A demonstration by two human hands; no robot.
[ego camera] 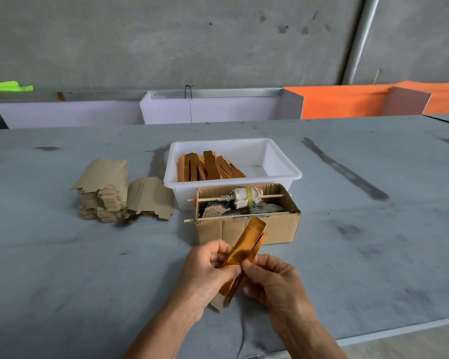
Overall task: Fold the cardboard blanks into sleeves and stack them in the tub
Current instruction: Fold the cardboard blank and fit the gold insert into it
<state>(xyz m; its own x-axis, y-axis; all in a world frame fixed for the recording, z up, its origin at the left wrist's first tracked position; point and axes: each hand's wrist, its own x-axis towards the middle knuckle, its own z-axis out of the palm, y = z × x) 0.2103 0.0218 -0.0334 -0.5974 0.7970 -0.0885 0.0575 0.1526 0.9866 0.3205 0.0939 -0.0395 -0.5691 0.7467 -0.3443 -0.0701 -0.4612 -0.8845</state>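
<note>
While both hands work above the near part of the table, the left hand (208, 274) and the right hand (272, 279) each pinch the same shiny orange-gold cardboard blank (245, 251), thumbs and curled fingers closed on its middle. It is partly folded lengthwise, its rounded upper end tilting up and away toward the right, a row of small perforations showing near that tip; its plain brown lower end hangs below the hands.

Just beyond it sits one open brown corrugated cardboard box (249, 229), with two thin wooden sticks (233, 218) laid across its top and a white cloth bundle bound with a yellow band (246, 198) on the farther one. What lies lower in the box is too jumbled to name. Touching the box from behind is one white rectangular plastic tub (278, 174), where folded orange-gold sleeves (210, 167) lean in a loose pile at its left end; roughly ten, though they overlap too much to count surely. Left of the tub stand two heaps of flat brown cardboard blanks (104, 193), the taller one farther left, the lower one just beside the tub.

Everything rests on a broad grey table (360, 250), smudged with dark streaks. Along its far edge run pale lilac panels (218, 110) and orange panels (347, 102), with a bare grey concrete wall (192, 40) behind and a metal pipe (360, 40) slanting down it. No writing is legible anywhere.
</note>
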